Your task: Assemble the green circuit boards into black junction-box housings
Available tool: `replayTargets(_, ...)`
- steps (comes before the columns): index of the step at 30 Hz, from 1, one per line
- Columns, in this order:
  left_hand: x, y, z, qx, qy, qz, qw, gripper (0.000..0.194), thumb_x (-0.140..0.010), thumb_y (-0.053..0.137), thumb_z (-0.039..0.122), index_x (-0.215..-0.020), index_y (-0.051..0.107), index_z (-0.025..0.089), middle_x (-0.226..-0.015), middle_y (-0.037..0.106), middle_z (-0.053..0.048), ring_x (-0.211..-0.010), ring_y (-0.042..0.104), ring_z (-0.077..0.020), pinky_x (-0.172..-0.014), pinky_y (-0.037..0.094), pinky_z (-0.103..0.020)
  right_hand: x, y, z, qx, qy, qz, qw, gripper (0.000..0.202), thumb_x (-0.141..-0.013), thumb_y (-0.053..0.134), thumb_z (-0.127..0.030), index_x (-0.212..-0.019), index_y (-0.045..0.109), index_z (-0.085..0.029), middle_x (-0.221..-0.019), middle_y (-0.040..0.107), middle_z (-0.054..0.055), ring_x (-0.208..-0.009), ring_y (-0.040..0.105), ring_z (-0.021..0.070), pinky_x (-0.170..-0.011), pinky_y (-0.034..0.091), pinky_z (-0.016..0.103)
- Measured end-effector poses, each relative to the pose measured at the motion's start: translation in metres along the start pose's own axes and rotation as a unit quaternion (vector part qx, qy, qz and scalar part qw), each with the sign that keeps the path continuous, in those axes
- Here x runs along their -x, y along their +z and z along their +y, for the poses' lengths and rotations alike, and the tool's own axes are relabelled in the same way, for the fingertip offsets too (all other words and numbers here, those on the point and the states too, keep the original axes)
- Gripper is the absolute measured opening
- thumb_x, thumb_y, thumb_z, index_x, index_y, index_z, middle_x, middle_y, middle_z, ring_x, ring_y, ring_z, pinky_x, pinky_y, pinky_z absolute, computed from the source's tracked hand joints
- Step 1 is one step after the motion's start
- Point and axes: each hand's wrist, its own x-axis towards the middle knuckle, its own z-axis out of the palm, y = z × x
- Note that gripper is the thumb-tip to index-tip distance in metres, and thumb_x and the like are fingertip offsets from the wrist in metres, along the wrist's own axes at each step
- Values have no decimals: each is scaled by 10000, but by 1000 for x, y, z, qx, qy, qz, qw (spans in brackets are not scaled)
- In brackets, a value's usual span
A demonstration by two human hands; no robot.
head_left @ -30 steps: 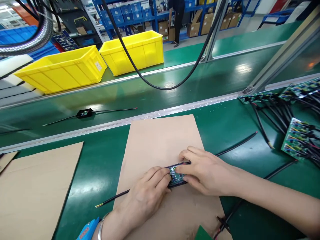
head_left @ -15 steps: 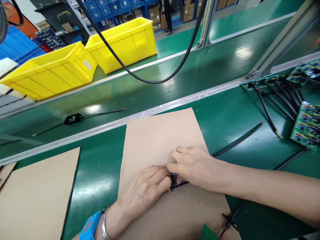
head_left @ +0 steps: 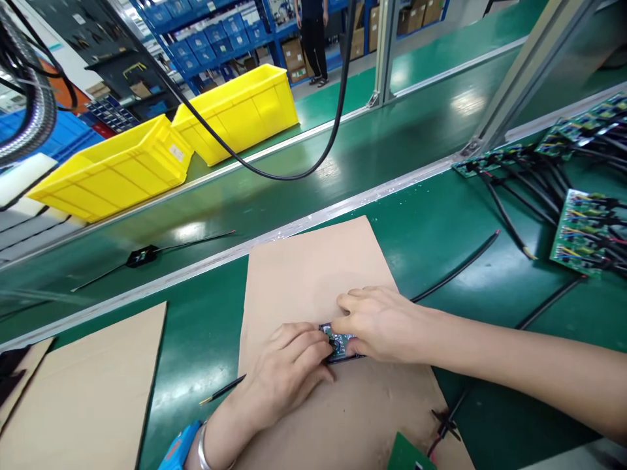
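Note:
A small circuit board [head_left: 337, 344] with a dark edge or casing lies on the cardboard sheet [head_left: 313, 274] between my hands. My left hand [head_left: 289, 365] is closed at the board's left end, fingertips pressed against it. Across its right part my right hand [head_left: 379, 323] grips with thumb and fingers, hiding that end. A black cable end [head_left: 223, 390] with bare tips pokes out beside my left wrist. Beyond my right hand runs another black cable [head_left: 455, 267]; where it connects is hidden. Near the bottom edge sits part of a green board [head_left: 409, 454].
Several green circuit boards with black cables [head_left: 582, 228] lie at the right. Another cardboard sheet [head_left: 98, 385] is on the left. A small black device with leads [head_left: 142, 256] lies behind the metal rail. Yellow bins [head_left: 240, 117] stand farther back, and a black cable [head_left: 294, 176] hangs down. A person [head_left: 313, 39] stands in the distance.
My left hand has eased back to the left, uncovering more of the board. The cable end beside my left wrist now shows. My right hand stays on the board; the camera view has shifted slightly.

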Motion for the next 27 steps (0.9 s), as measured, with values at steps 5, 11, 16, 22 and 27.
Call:
replayTargets(5, -16, -8, -4, -117, 61, -78, 988, 239, -1003, 466, 394, -1040, 585, 190, -1019, 680, -39, -1024, 574, -197, -911, 379, -344, -1, -1, -1, 12, -19, 0, 1000, 151, -832, 699, -338, -947, 698, -238, -907, 621, 46, -868, 589, 223, -646, 376, 309)
replayTargets(11, -22, -8, -14, -129, 88, -153, 976, 313, -1020, 396, 426, -917, 569, 186, -875, 619, -30, -789, 537, -176, -787, 364, -332, -7, -5, 4, 9, -50, -9, 999, 165, -832, 697, -345, -937, 682, -218, -905, 617, 45, -835, 554, 206, -629, 364, 292)
replayTargets(16, -21, -2, -17, -38, 35, -126, 991, 284, -991, 459, 458, -940, 562, 197, -854, 625, -10, -781, 546, -170, -818, 372, -344, -6, 2, 7, -21, -46, 13, 999, 195, -812, 721, -379, -898, 672, -211, -868, 599, 29, -831, 532, 198, -655, 369, 297)
replayTargets(22, -7, 9, -21, 114, -45, -16, 992, 419, -867, 645, 503, -1116, 503, 196, -976, 622, -57, -893, 602, -190, -786, 487, -334, -2, 6, 2, -44, -2, 48, 998, 226, -812, 726, -420, -930, 696, -229, -862, 596, 34, -863, 541, 209, -640, 366, 293)
replayTargets(27, 4, 15, -22, 63, -92, 21, 994, 440, -776, 753, 470, -1060, 548, 204, -1085, 553, -90, -977, 599, -214, -786, 555, -336, -3, 7, 3, -49, 2, 44, 998, 238, -805, 727, -429, -953, 708, -243, -874, 606, 38, -887, 568, 222, -647, 387, 302)
